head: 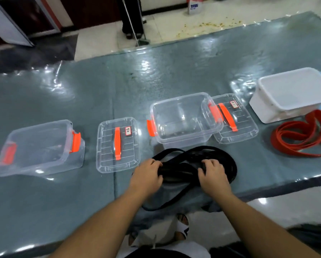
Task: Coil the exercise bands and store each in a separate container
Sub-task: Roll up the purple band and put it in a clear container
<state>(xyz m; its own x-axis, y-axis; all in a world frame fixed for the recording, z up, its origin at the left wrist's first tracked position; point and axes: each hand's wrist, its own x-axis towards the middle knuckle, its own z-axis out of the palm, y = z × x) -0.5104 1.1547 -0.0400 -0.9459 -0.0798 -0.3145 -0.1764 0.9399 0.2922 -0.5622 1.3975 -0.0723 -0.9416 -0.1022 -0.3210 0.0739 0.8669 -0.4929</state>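
A black exercise band (182, 164) lies in loose loops near the table's front edge, one loop hanging over the edge. My left hand (146, 175) grips the bundle at its left side and my right hand (212, 175) grips it at its right side, fingers curled over the strands. Just behind the band stands an open clear container (185, 120) with orange latches. A second clear container (40, 148) stands at the left. A red exercise band (301, 138) lies loosely folded at the right.
Two clear lids with orange handles lie flat: one (118, 144) between the clear containers, one (234, 118) right of the middle container. A white tub (291, 94) sits at the back right. A person stands beyond the table with a broom (137, 32).
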